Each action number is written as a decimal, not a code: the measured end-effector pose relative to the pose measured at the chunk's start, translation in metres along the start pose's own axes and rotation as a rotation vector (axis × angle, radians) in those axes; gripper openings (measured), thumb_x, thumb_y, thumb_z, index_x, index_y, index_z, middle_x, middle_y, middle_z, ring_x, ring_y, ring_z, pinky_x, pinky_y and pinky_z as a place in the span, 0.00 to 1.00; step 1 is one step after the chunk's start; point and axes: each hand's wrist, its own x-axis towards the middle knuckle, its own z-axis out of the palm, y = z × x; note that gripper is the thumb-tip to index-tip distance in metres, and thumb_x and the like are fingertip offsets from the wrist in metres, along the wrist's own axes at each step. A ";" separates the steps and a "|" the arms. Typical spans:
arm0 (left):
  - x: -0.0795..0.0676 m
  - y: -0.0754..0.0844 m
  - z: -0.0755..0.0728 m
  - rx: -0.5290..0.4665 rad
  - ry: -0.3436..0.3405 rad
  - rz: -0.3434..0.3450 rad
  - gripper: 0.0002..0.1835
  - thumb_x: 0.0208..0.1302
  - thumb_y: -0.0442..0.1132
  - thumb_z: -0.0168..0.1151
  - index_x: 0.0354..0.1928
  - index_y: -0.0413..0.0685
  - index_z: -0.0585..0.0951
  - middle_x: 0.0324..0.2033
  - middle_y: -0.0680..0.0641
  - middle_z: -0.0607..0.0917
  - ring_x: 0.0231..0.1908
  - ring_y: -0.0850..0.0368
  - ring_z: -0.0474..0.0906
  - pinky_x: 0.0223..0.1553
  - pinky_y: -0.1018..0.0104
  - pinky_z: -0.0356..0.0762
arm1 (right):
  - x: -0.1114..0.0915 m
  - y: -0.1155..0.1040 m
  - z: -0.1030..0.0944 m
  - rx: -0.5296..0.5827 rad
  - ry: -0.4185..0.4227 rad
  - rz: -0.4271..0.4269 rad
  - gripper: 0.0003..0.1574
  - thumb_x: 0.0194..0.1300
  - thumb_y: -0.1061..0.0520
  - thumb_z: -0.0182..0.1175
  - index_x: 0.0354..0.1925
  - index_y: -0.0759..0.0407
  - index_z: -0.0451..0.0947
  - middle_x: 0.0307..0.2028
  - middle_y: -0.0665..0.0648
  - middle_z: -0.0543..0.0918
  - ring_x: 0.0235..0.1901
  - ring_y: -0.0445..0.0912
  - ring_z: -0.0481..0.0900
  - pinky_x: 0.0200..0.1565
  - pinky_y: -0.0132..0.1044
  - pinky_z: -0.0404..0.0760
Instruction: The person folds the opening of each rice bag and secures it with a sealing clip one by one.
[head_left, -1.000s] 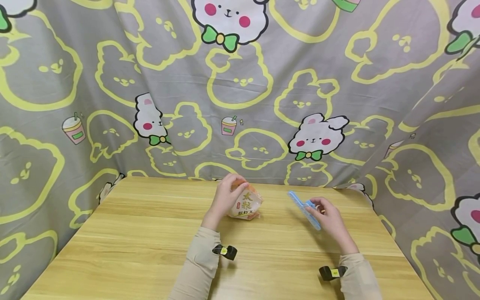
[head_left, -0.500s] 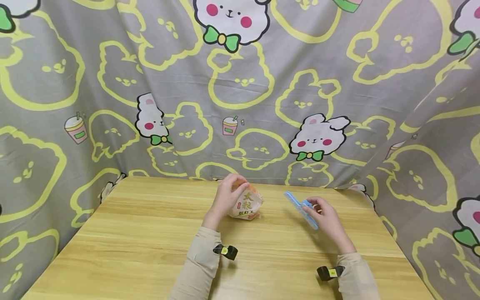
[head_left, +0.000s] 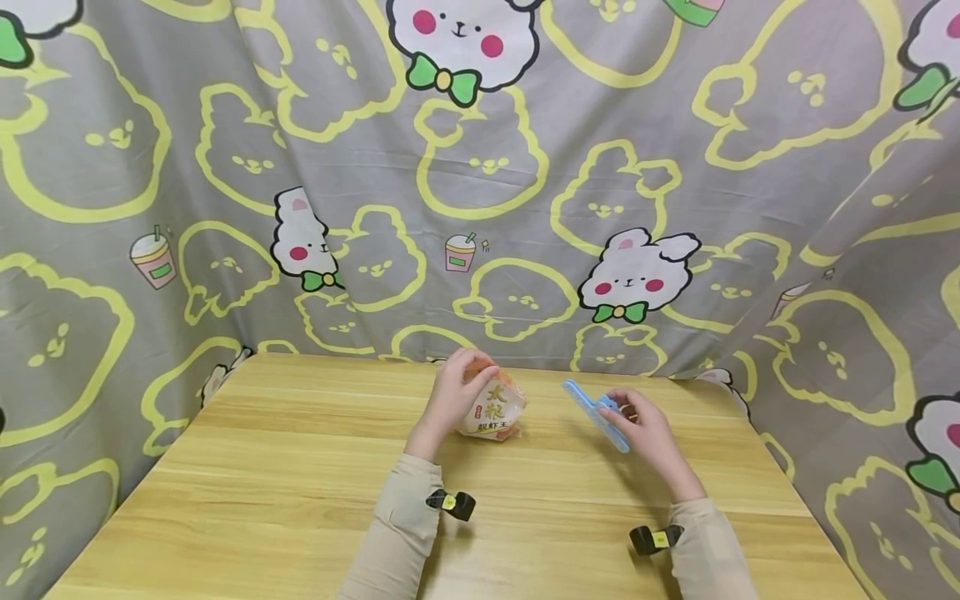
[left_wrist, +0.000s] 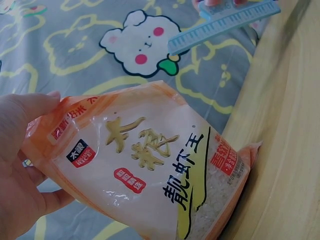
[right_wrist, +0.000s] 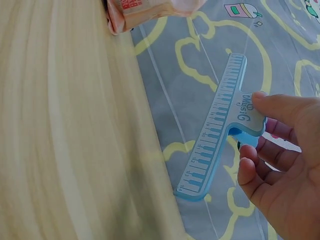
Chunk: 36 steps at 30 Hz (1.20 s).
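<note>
A bag of rice (head_left: 492, 412), orange and white with gold and black characters, stands on the table a little right of its middle. My left hand (head_left: 454, 398) grips the bag's top; in the left wrist view the thumb lies on the front of the bag (left_wrist: 145, 160) and grains show through its lower part. Off to the right, my right hand (head_left: 647, 425) holds a light blue clip (head_left: 597, 415) above the table. Piano keys and the word "Music" are printed on the clip (right_wrist: 215, 130). Its handle is pinched between thumb and fingers in the right wrist view.
The wooden table (head_left: 285, 467) reaches back to a grey curtain (head_left: 510, 200) with yellow outlines and white rabbits. More curtain hangs along both sides. Each wrist carries a black camera on a strap.
My right hand has moved slightly left with the clip, nearer to the bag of rice. My left hand and the bag have stayed in place.
</note>
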 end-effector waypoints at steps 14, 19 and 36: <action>0.000 0.000 0.000 -0.011 0.003 -0.008 0.06 0.64 0.43 0.64 0.37 0.49 0.82 0.38 0.48 0.82 0.47 0.54 0.80 0.52 0.58 0.80 | 0.012 -0.003 0.006 -0.012 -0.033 -0.033 0.22 0.69 0.50 0.60 0.55 0.63 0.75 0.46 0.61 0.81 0.40 0.43 0.76 0.41 0.30 0.77; 0.000 0.000 0.000 -0.011 -0.003 -0.012 0.06 0.65 0.43 0.64 0.37 0.49 0.82 0.39 0.48 0.82 0.47 0.54 0.80 0.51 0.57 0.80 | 0.016 -0.003 0.009 0.006 -0.041 -0.043 0.22 0.69 0.51 0.60 0.54 0.63 0.75 0.45 0.62 0.81 0.40 0.45 0.77 0.40 0.31 0.77; 0.000 0.000 0.000 -0.011 0.003 -0.021 0.05 0.65 0.42 0.64 0.37 0.49 0.81 0.39 0.48 0.82 0.48 0.54 0.79 0.53 0.55 0.79 | 0.025 -0.011 0.014 0.017 -0.078 -0.050 0.23 0.68 0.50 0.61 0.56 0.62 0.75 0.46 0.62 0.82 0.40 0.48 0.77 0.41 0.35 0.76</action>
